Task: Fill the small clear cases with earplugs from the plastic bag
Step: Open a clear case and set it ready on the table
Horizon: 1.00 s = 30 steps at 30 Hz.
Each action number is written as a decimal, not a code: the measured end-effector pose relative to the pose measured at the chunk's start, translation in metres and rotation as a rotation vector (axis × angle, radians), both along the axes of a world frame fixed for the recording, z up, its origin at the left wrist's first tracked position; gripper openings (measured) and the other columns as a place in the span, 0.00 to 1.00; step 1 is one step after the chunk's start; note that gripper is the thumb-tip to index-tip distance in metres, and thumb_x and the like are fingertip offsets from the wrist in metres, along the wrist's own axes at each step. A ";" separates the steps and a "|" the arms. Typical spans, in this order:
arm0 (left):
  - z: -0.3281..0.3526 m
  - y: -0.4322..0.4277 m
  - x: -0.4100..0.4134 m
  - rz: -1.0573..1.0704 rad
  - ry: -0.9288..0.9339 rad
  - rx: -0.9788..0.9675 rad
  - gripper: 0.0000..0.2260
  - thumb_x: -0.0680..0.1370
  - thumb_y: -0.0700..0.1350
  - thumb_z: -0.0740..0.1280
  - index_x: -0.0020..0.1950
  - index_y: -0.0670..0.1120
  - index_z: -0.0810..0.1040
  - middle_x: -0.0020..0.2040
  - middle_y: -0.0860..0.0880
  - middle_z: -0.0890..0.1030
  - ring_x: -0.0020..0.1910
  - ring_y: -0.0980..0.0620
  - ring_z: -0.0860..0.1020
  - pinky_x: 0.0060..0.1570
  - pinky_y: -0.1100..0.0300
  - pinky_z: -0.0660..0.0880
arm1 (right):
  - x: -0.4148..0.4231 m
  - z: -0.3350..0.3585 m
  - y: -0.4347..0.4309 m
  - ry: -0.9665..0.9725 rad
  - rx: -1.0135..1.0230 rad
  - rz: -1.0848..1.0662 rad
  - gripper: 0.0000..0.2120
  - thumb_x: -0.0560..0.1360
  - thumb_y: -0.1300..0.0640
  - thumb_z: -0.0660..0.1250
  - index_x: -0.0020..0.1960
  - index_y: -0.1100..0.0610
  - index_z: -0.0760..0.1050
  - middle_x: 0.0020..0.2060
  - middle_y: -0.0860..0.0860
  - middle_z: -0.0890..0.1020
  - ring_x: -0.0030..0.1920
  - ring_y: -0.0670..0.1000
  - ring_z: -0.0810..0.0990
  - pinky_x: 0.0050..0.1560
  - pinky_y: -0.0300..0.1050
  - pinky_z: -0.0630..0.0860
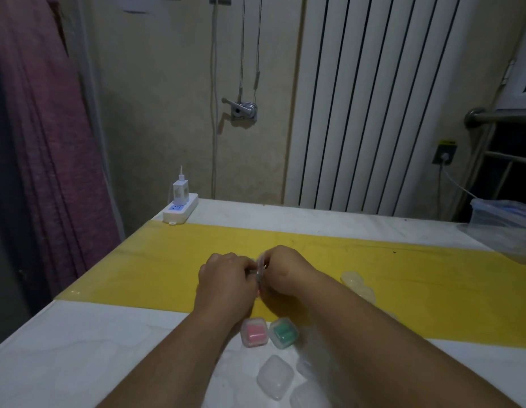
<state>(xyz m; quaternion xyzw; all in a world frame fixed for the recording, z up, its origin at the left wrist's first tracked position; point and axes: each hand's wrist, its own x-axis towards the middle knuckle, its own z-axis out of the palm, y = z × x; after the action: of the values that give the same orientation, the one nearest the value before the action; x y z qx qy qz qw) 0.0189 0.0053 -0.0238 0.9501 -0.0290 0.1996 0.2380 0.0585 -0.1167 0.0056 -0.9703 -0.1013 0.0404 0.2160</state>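
Pinching one blurred small clear case [260, 269], left hand [223, 275] and right hand [285, 269] meet, fingers curled; I judge its lid is being worked; next, fill the empty case [275, 376].

Clear item [260, 267] gripped between my left hand [223, 275] and right hand [285, 270]: blurred, mostly covered by my fingers [250, 270], kind not discernible. Case [307, 393] at the near edge of the table [79, 348] and tub [503, 222] at its right edge: cropped by the frame.

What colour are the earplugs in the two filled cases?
Pink earplugs and green earplugs, head view.
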 end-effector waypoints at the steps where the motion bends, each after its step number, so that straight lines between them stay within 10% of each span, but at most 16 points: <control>1: 0.000 0.000 0.000 0.001 -0.001 0.005 0.13 0.78 0.48 0.62 0.59 0.57 0.81 0.53 0.52 0.82 0.56 0.47 0.72 0.55 0.53 0.70 | 0.000 0.002 0.002 0.021 -0.054 0.017 0.05 0.73 0.61 0.68 0.45 0.55 0.82 0.49 0.56 0.84 0.51 0.56 0.81 0.52 0.46 0.78; 9: -0.001 -0.001 0.001 0.010 -0.003 0.011 0.14 0.77 0.48 0.62 0.59 0.56 0.81 0.53 0.53 0.82 0.56 0.47 0.72 0.55 0.54 0.71 | 0.005 -0.001 0.001 0.054 -0.168 0.044 0.16 0.71 0.59 0.72 0.29 0.49 0.70 0.38 0.51 0.81 0.45 0.51 0.79 0.46 0.43 0.74; 12: -0.002 -0.001 0.002 0.019 -0.004 0.016 0.14 0.77 0.48 0.62 0.59 0.57 0.82 0.53 0.53 0.82 0.55 0.48 0.72 0.55 0.54 0.70 | -0.003 -0.001 0.002 0.001 -0.176 0.016 0.01 0.72 0.59 0.71 0.42 0.54 0.81 0.48 0.56 0.84 0.51 0.56 0.81 0.52 0.48 0.79; 20: -0.001 -0.001 0.000 0.029 -0.016 0.013 0.13 0.79 0.48 0.61 0.58 0.56 0.82 0.52 0.53 0.82 0.55 0.48 0.72 0.54 0.53 0.70 | -0.017 0.004 -0.005 -0.225 -0.087 -0.150 0.08 0.72 0.59 0.66 0.49 0.52 0.79 0.48 0.53 0.82 0.49 0.57 0.79 0.45 0.45 0.75; 27: -0.001 -0.002 0.000 0.044 -0.013 0.035 0.13 0.77 0.49 0.62 0.57 0.55 0.82 0.51 0.53 0.82 0.53 0.48 0.72 0.53 0.53 0.71 | -0.023 0.002 -0.027 -0.227 0.328 -0.295 0.06 0.76 0.57 0.69 0.41 0.49 0.77 0.36 0.43 0.81 0.36 0.45 0.80 0.33 0.40 0.75; 30: -0.001 -0.002 -0.001 0.036 -0.024 0.028 0.12 0.77 0.49 0.62 0.56 0.55 0.83 0.50 0.53 0.82 0.53 0.48 0.73 0.53 0.53 0.71 | -0.029 0.002 -0.039 -0.214 0.420 -0.284 0.06 0.75 0.56 0.70 0.41 0.49 0.77 0.38 0.46 0.83 0.41 0.49 0.82 0.45 0.47 0.79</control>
<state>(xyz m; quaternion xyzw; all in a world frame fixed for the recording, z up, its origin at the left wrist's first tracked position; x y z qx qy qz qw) 0.0183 0.0029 -0.0245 0.9512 -0.0175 0.2147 0.2208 0.0294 -0.1560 0.0078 -0.9075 0.0075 -0.1150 0.4038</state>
